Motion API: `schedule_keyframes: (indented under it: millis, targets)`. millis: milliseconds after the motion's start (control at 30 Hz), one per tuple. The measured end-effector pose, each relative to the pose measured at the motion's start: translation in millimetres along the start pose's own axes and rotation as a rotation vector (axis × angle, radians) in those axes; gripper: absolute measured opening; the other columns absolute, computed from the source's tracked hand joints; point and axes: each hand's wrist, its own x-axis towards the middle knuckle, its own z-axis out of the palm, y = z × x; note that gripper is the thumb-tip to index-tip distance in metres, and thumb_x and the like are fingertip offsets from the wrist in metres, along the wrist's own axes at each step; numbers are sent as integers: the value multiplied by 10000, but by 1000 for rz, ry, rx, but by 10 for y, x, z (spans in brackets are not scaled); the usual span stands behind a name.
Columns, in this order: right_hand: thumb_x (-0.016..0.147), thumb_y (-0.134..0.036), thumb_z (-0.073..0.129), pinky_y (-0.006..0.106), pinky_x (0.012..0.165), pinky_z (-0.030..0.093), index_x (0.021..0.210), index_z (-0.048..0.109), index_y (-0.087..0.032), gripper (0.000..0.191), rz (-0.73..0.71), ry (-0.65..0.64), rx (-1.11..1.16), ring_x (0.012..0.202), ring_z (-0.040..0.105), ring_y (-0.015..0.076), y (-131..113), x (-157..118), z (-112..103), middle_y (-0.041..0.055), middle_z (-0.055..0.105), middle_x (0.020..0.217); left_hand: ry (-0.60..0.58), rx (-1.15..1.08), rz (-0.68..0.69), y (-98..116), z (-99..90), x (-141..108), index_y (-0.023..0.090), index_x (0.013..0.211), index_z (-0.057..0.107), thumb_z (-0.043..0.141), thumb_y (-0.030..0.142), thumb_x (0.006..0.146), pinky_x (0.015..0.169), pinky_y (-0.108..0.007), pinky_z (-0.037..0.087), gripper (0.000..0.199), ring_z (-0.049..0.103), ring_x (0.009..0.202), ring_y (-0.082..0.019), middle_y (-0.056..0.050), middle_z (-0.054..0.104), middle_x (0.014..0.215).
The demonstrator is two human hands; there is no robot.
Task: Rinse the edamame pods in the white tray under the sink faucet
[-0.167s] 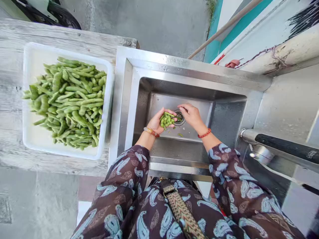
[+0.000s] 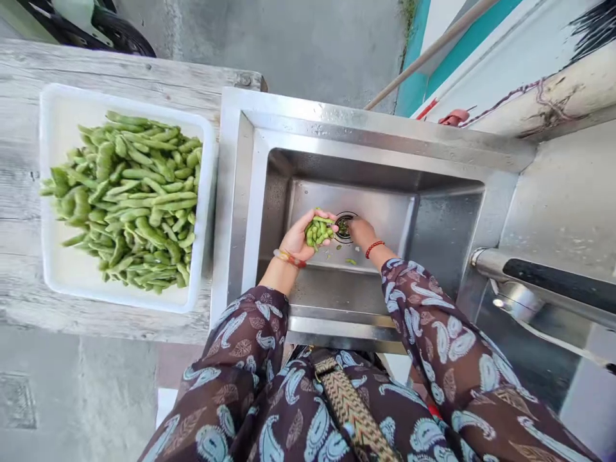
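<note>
The left hand [image 2: 297, 240] cups a small pile of bean pods [image 2: 317, 232] in its palm, fingers curled along the far side of the pods, above the sink [image 2: 327, 289]. The right hand [image 2: 363, 233] is at the drain [image 2: 343, 227], just beside the left fingertips, its fingers bent downward and partly hidden, so I cannot tell whether they pinch anything. More pods [image 2: 139, 199] lie heaped in a white tray [image 2: 47, 256] left of the sink.

The sink [image 2: 370, 199] is shiny metal, tray [image 2: 65, 266] smooth plastic, table [image 2: 17, 192] rough wood.
</note>
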Motion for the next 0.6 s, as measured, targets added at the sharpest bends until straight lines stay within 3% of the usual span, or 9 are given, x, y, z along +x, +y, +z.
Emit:
schedule_keyframes:
  millis: [100, 200, 400, 600]
  targets:
    - [947, -112, 431, 341, 904, 460, 1116, 688, -104, 309, 73, 8, -38, 1071, 609, 260, -31, 90, 213, 205, 658, 1179, 20, -15, 26, 23, -5, -18, 154, 839, 625, 514, 353, 967, 456, -180, 521, 262, 727, 760, -171, -67, 724, 926]
    - [957, -142, 424, 336, 892, 465, 1118, 685, -151, 307, 70, 19, -54, 1103, 587, 260, 0, 66, 247, 170, 612, 1276, 47, -16, 26, 37, -3, -15, 155, 844, 627, 532, 368, 958, 450, -169, 505, 260, 722, 751, -163, -65, 722, 918]
    - [972, -198, 397, 303, 881, 471, 1224, 624, -179, 339, 115, 82, -83, 1029, 602, 219, 194, -123, 80, 100, 653, 1178, 105, -57, 34, 61, -5, -3, 157, 824, 624, 576, 369, 934, 441, -170, 468, 244, 712, 729, -152, -58, 720, 918]
    - [924, -109, 452, 334, 857, 474, 1079, 700, -125, 293, 122, 25, -89, 996, 625, 256, 9, 110, 300, 181, 669, 1116, 114, -78, 46, 69, -3, -9, 161, 815, 620, 585, 359, 927, 418, -170, 421, 230, 706, 706, -151, -53, 718, 900]
